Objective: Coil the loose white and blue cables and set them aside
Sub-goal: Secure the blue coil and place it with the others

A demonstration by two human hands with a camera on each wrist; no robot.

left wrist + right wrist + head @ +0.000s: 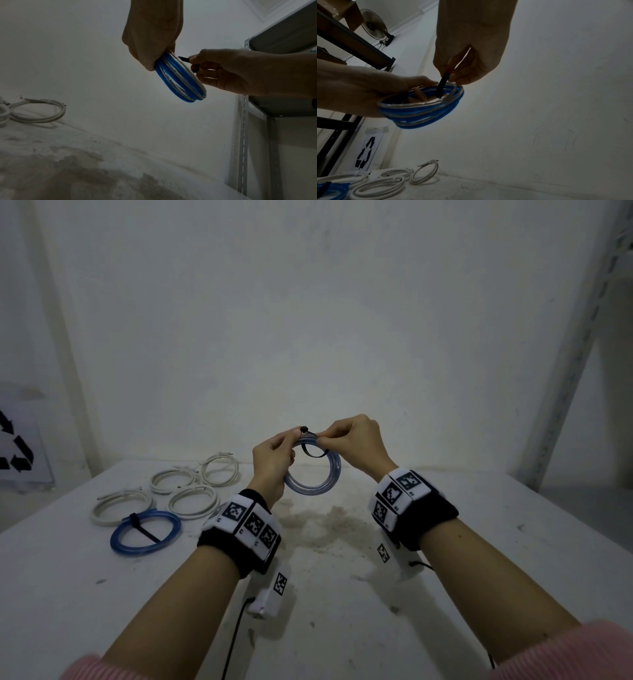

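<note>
While both hands (315, 453) grip one blue coil (312, 470), four white coils (185, 491) lie aside.

There are four white cable coils (194, 500) on the tabletop (479, 559), two blue cable coils (145, 532), and two hands (274, 463).

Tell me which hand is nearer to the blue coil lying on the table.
Left. The left hand is raised over the table, to the right of the tied blue coil. The right hand is farther right, beyond the left.
</note>
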